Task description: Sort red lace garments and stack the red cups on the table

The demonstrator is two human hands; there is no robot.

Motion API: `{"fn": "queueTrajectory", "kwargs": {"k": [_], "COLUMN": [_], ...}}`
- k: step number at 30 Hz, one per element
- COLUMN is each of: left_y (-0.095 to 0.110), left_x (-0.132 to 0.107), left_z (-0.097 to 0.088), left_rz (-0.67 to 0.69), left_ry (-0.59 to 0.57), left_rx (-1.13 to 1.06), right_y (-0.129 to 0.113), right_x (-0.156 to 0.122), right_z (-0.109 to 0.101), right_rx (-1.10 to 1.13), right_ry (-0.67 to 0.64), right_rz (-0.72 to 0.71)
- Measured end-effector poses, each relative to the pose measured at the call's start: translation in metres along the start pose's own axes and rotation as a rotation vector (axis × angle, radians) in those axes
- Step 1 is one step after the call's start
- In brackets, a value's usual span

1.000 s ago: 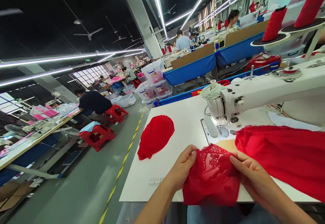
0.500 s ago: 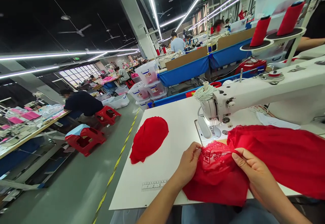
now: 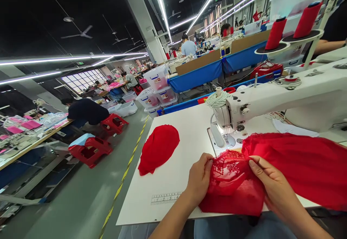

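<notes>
A red lace piece (image 3: pixel 230 183) hangs over the near edge of the white sewing table (image 3: pixel 176 181). My left hand (image 3: pixel 199 177) pinches its left edge, fingers closed on the cloth. My right hand (image 3: pixel 272 186) grips its right side, where it meets a larger red fabric (image 3: pixel 298 166) spread across the table. The white sewing machine (image 3: pixel 271 98) stands just behind my hands, its needle area (image 3: pixel 225 139) beyond the lace. A stack of red fabric pieces (image 3: pixel 158 148) lies on the table to the left.
Two red thread cones (image 3: pixel 291 25) stand on the machine's rack. A printed ruler (image 3: pixel 166 198) marks the table near its front edge. Left of the table runs an aisle with a yellow floor line (image 3: pixel 123 181), red stools (image 3: pixel 89 148) and seated people. Plastic bins (image 3: pixel 157 87) stand behind.
Both hands have kept their hold on the red lace piece and gathered it slightly. The view has shifted a little to the right and down.
</notes>
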State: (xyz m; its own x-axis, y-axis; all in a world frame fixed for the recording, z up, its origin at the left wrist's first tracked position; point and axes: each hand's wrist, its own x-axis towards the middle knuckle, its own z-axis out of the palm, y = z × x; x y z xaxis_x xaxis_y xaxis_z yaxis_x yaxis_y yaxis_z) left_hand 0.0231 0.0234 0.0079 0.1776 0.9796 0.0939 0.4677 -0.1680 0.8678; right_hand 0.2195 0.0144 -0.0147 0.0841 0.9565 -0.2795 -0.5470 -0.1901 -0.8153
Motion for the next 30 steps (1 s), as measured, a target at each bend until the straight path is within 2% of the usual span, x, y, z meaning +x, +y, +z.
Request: {"fn": "queueTrajectory", "kwargs": {"k": [3,5,7,11,14,16,18,20,23,26,30], "left_y": [0.006,0.008,0.008,0.008,0.006,0.005,0.004,0.005,0.009,0.014,0.018], "left_x": [-0.001,-0.003,-0.005,-0.007,-0.007,-0.007,-0.01,-0.016,-0.026,-0.033,-0.039], "left_z": [-0.002,-0.003,-0.004,-0.003,-0.003,-0.003,-0.004,-0.004,-0.001,0.003,0.007], "left_rz": [-0.276,-0.433,-0.488,-0.488,-0.501,-0.493,-0.461,-0.46,-0.556,-0.617,-0.566], "left_ry": [-0.246,-0.339,-0.301,-0.254,-0.228,-0.231,-0.3,-0.418,-0.536,-0.528,-0.535], "left_rx": [-0.35,-0.574,-0.748,-0.953,-0.997,-1.006,-1.002,-0.98,-0.902,-0.827,-0.783], "right_y": [-0.003,-0.004,-0.004,-0.005,-0.007,-0.007,-0.005,-0.004,-0.003,-0.003,0.0], "right_x": [0.002,0.003,0.004,0.001,-0.002,-0.003,-0.001,0.002,0.004,0.004,0.006], "right_z": [0.004,0.005,0.005,0.005,0.006,0.008,0.009,0.01,0.015,0.02,0.025], "right_rx": [-0.013,-0.015,-0.006,0.078,0.164,0.145,0.121,0.122,0.135,0.144,0.143], "right_ry": [-0.017,-0.02,-0.005,-0.024,-0.194,-0.267,-0.234,-0.145,-0.058,-0.011,0.038], "right_rz": [0.035,0.053,0.076,0.177,0.259,0.247,0.204,0.165,0.135,0.122,0.098]}}
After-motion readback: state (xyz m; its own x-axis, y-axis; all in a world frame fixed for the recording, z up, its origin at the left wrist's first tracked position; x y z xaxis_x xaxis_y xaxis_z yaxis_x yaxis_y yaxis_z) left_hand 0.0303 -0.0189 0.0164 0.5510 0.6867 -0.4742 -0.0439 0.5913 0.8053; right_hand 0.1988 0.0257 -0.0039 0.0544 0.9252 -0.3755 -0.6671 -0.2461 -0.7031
